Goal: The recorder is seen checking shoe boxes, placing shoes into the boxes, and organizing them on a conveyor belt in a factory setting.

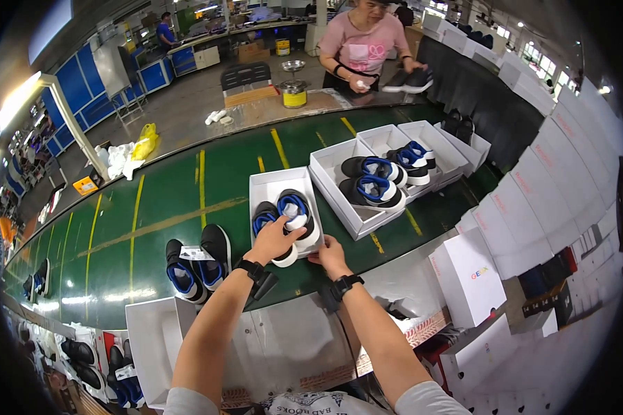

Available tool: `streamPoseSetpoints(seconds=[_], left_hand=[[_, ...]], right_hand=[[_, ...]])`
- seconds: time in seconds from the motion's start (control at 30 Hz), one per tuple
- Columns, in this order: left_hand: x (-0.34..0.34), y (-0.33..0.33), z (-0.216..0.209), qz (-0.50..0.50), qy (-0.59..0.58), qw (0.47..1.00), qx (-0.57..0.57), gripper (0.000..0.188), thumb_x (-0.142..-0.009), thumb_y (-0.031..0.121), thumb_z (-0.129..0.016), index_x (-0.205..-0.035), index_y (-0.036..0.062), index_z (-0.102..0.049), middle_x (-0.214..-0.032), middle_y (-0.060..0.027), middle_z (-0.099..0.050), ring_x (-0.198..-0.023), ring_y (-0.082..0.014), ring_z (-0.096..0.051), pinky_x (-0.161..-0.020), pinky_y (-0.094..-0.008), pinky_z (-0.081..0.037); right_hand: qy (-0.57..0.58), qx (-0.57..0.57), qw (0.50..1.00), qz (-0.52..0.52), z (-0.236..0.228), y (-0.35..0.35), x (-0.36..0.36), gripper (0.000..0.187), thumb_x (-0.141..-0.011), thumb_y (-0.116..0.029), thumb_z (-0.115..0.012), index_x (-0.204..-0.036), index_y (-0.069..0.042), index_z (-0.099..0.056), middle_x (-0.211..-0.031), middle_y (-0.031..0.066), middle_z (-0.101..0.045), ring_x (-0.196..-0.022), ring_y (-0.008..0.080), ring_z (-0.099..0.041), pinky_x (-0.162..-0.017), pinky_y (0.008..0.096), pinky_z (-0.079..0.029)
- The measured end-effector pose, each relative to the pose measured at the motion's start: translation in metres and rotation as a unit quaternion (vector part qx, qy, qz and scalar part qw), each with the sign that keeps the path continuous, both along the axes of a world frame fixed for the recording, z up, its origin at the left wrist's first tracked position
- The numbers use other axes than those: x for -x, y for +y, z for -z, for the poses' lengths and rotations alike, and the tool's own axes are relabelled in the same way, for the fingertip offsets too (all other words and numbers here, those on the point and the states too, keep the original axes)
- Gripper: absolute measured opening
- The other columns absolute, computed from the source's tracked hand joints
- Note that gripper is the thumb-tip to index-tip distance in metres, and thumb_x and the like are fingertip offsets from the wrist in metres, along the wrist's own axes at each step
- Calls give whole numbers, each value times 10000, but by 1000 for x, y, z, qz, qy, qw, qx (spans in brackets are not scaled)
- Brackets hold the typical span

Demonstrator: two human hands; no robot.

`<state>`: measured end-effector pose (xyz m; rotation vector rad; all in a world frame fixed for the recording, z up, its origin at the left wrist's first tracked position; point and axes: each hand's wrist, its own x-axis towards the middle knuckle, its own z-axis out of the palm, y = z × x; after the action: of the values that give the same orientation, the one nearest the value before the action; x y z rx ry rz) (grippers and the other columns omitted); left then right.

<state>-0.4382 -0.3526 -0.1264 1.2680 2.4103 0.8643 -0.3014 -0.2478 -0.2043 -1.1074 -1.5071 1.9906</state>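
Observation:
A white shoe box (282,178) without its lid stands on the green conveyor belt in front of me. In it lie two dark shoes with blue lining and white soles: a left shoe (262,210) and a right shoe (307,214) with white stuffing in its opening. My left hand (274,242) is closed over the left shoe, its thumb reaching toward the right shoe. At the box's near right corner, the fingers of my right hand (332,257) are closed on the cardboard edge. Left of the box, another pair of dark shoes (216,249) rests on the belt with a white paper tag across it.
Open boxes (323,160) with similar shoes stand to the right on the belt (166,200). An empty white box (152,339) sits at my near left. White boxes (471,277) are stacked at right. Across the belt, a person in pink (363,45) holds a dark shoe.

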Motion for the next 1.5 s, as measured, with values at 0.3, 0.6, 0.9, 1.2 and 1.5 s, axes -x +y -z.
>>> streamPoseSetpoints(seconds=[0.3, 0.6, 0.9, 1.2, 1.5], left_hand=[[4, -111, -115, 160, 60, 977, -129, 351, -885, 202, -697, -1188, 52, -601, -1106, -131, -597, -937, -247, -605, -821, -339, -507], [-55, -440, -101, -192, 169, 952, 167, 575, -762, 249, -794, -1219, 28, -526, -1131, -243, -540, -1040, -434, -532, -891, -458, -452], [-73, -550, -37, -303, 115, 921, 215, 371, -696, 121, -767, -1010, -2, -614, -831, -196, -646, -771, -388, -645, -677, -438, -511], [-103, -420, -197, -232, 175, 956, 48, 181, -724, -35, -562, -904, -26, -576, -675, -158, -516, -535, -254, -502, -521, -338, -407], [-8, -179, -108, -99, 100, 966, -215, 160, -827, 17, -548, -985, -4, -544, -858, -242, -598, -794, -423, -601, -661, -451, -479]], right_hand=[[12, -39, 998, 42, 10, 8, -19, 395, -925, -72, -486, -1306, 32, -463, -1237, 191, -549, -1016, 264, -643, -870, 351, -532], [-217, -652, 689, -230, -104, -15, 29, 711, -641, -607, -759, -1109, -83, -645, -1104, 189, -600, -1060, 369, -562, -954, 460, -376], [-167, -451, 830, -283, -134, 14, 48, 665, -688, -589, -763, -1026, -17, -718, -936, 154, -718, -886, 282, -685, -787, 347, -507], [49, -324, 929, -173, -255, 30, -10, 488, -815, -427, -762, -1006, 17, -690, -916, 30, -679, -810, 87, -582, -743, 238, -456], [226, -394, 890, 35, -304, 51, -70, 382, -893, -311, -722, -1109, -4, -656, -1028, 4, -657, -937, 67, -578, -836, 237, -431]])
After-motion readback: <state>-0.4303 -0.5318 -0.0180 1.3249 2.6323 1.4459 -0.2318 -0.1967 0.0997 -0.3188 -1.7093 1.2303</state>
